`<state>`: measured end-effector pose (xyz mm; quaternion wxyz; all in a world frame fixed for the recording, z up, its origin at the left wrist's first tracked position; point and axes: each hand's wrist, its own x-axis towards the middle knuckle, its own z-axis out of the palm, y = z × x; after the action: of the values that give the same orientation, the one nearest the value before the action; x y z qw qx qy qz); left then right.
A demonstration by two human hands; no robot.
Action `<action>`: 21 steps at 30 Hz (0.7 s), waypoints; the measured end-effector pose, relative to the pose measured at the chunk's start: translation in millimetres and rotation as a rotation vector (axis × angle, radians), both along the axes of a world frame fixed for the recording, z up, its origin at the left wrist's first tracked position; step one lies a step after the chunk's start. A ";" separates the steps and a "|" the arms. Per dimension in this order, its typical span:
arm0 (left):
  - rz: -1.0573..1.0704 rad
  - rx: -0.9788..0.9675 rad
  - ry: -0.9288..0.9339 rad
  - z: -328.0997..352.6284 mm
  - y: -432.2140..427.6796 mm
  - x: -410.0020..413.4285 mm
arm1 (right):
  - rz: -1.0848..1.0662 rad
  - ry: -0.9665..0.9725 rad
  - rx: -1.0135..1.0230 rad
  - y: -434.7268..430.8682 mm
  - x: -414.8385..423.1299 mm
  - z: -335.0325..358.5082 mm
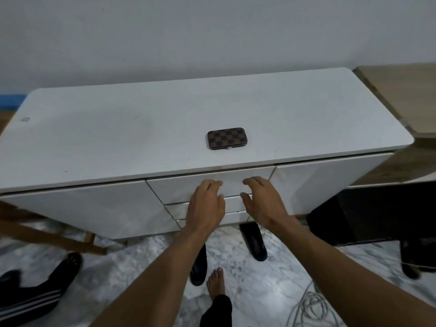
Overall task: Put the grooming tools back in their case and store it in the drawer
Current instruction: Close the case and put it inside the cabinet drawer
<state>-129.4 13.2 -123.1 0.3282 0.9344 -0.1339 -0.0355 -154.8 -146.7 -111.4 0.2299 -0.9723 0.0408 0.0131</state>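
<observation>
Case (227, 138) lies closed on cabinet (118, 138); left hand (206, 206), right hand (262, 204) before drawer (174, 191)

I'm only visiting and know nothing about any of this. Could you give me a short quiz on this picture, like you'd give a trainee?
1. True or false: the checkered case lies closed on the cabinet top.
2. Where are the left hand and right hand? A: gripping the checkered case. B: side by side at the front of the top drawer. C: resting flat on the cabinet top.
3. Fill in: the top drawer looks ____ (pulled out or pushed in).

Key: 1 true; 2 B; 3 pushed in.
</observation>
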 end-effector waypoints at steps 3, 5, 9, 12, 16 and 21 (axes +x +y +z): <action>-0.062 0.190 0.038 -8.5 8.9 8.1 | 0.039 0.023 -0.040 6.0 7.2 -3.0; -0.090 0.324 0.013 -13.5 16.5 16.6 | 0.057 0.042 -0.082 8.7 18.3 -5.7; -0.148 0.482 -0.011 -24.7 29.2 27.5 | 0.032 0.120 -0.183 10.0 34.1 -19.0; -0.152 0.496 -0.101 -30.3 32.9 32.1 | 0.006 0.062 -0.269 9.5 36.5 -27.9; -0.102 0.391 -0.150 -26.0 29.6 27.2 | 0.002 -0.122 -0.278 8.6 37.3 -33.1; -0.067 0.346 -0.102 -22.1 32.4 -1.9 | -0.011 -0.010 -0.210 7.6 11.5 -27.8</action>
<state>-131.3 45.6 -145.1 0.1541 0.9725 -0.1732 -0.0215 -143.3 -139.1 -139.2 0.1269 -0.9908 0.0460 0.0029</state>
